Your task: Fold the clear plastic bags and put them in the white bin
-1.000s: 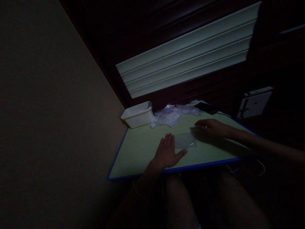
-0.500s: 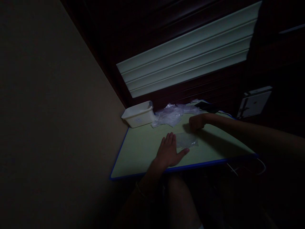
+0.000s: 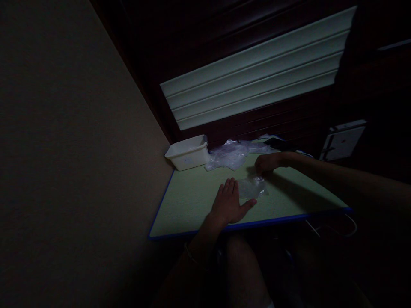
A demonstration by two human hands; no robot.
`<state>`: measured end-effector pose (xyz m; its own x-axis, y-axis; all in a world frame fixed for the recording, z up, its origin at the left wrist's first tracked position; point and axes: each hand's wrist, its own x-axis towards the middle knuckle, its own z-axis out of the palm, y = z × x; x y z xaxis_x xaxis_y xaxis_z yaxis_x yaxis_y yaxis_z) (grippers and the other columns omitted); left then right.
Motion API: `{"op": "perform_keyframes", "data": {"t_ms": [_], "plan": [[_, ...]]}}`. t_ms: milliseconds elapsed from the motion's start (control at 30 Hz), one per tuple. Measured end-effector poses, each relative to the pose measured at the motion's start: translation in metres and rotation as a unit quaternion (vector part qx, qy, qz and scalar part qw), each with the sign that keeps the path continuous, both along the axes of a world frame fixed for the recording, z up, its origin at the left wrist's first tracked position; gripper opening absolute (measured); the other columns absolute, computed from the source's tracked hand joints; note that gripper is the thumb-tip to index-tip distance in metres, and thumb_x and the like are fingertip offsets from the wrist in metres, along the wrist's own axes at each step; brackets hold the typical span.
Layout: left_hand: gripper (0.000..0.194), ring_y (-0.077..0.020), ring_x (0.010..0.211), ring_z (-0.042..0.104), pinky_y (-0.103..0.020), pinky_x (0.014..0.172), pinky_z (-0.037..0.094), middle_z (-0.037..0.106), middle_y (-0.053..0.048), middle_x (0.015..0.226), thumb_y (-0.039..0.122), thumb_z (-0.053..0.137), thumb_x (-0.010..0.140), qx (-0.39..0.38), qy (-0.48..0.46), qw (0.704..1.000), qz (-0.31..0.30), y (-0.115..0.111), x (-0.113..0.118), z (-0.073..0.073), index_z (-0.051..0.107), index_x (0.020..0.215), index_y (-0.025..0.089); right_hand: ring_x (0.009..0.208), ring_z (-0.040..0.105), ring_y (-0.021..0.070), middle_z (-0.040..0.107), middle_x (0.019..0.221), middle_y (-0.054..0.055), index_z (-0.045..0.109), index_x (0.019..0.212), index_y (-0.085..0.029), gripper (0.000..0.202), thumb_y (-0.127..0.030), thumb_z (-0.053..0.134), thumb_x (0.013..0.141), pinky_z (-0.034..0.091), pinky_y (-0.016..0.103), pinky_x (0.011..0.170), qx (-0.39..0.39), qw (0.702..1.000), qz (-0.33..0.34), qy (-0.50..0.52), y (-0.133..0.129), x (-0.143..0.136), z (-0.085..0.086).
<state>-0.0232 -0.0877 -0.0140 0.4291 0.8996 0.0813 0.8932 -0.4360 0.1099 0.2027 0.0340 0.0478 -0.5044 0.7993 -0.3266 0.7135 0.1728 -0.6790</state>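
A clear plastic bag [image 3: 252, 189] lies on the pale green tabletop [image 3: 189, 201] close to its front edge. My left hand [image 3: 228, 202] rests flat beside the bag's left side, its fingers stretched out and the thumb spread along the near edge. At the bag's far right corner, my right hand [image 3: 267, 163] is closed with the fingertips pinched down on the plastic. That corner looks lifted and creased, with bright glints under the fingers. The scene is dim, so the fingertips of the right hand are partly lost in shadow.
A white plastic bin [image 3: 188, 155] stands at the back left by the wall. Next to it lies a heap of clear plastic bags [image 3: 229, 155], with a dark flat object [image 3: 276, 143] at the back right. A white box [image 3: 343, 140] is beyond the table, and a white cable [image 3: 313, 228] hangs below its edge.
The bag's far right corner has risen and crumpled under my right fingers, where it lay flatter before. My left hand stays where it was.
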Motion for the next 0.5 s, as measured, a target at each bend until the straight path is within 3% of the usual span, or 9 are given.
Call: {"op": "perform_keyframes", "data": {"t_ms": [167, 267, 367, 500], "plan": [[0.099, -0.0266, 0.148, 0.004, -0.044, 0.12, 0.008, 0.013, -0.015, 0.159, 0.078, 0.013, 0.082, -0.003, -0.004, 1.0, -0.001, 0.0, 0.0, 0.001, 0.018, 0.15, 0.006, 0.057, 0.059, 0.0147, 0.065, 0.066, 0.006, 0.062, 0.07, -0.016, 0.011, -0.026, 0.061, 0.074, 0.044, 0.025, 0.051, -0.042, 0.999, 0.005, 0.031, -0.003, 0.001, -0.001], [0.099, -0.0261, 0.148, 0.004, -0.045, 0.12, 0.009, 0.012, -0.014, 0.159, 0.078, 0.014, 0.083, -0.006, -0.01, 1.0, -0.001, -0.001, 0.0, 0.001, 0.018, 0.15, 0.006, 0.061, 0.061, 0.0164, 0.066, 0.071, 0.005, 0.064, 0.08, -0.017, 0.016, -0.028, 0.066, 0.07, 0.047, 0.026, 0.053, -0.048, 0.998, -0.013, 0.041, -0.001, 0.002, -0.006], [0.101, -0.0256, 0.148, 0.001, -0.044, 0.12, 0.009, 0.01, -0.015, 0.159, 0.078, 0.015, 0.083, -0.007, -0.012, 1.0, 0.003, -0.001, 0.0, 0.001, 0.014, 0.151, 0.005, 0.061, 0.061, 0.0163, 0.065, 0.069, 0.004, 0.063, 0.085, -0.017, 0.022, -0.024, 0.069, 0.065, 0.046, 0.025, 0.052, -0.04, 0.998, -0.014, 0.048, 0.001, 0.004, -0.011], [0.105, -0.0263, 0.147, -0.005, -0.043, 0.121, 0.01, 0.003, -0.016, 0.16, 0.081, 0.021, 0.08, -0.003, -0.014, 1.0, 0.004, -0.001, -0.001, 0.004, 0.009, 0.151, 0.003, 0.053, 0.056, 0.0132, 0.062, 0.062, 0.001, 0.059, 0.089, -0.018, 0.022, -0.023, 0.066, 0.068, 0.042, 0.023, 0.048, -0.063, 0.993, -0.027, 0.097, -0.001, 0.005, -0.015]]}}
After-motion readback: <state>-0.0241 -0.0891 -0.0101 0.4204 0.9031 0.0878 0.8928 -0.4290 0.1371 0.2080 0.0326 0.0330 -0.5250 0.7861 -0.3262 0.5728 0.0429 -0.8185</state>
